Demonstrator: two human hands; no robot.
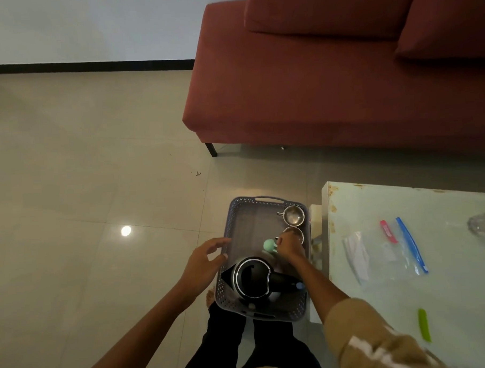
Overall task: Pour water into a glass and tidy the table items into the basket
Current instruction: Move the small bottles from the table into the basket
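- The striped tan sleeve (367,339), lower right of the frame, is closest. It leads along the forearm to the right hand (290,248), which is inside the grey basket (227,226), its fingers bent down and seemingly pinching a small mint-green thing (269,245).
- The left hand (203,264) is open with spread fingers and holds nothing, just beside the basket's left wall. Because it does not steady the basket, a knock could tip it.
- The basket is low in the frame's centre, above the dark trouser knees. I cannot tell whether it rests on them or on the floor.
- The black kettle (252,278) stands at the basket's near end with its handle under the right forearm. A careless pull-back could catch the handle and rock it, and any water left inside might spill.
- Two steel cups sit along the right wall: the far cup (292,215) is clear, and the near cup (296,231) is half hidden by the right hand's knuckles. A release here could drop the mint thing onto it.
- On the counter (449,291), at right, are zip bags (405,249) and a green strip (424,324). They are light, slippery and easy to overlook.
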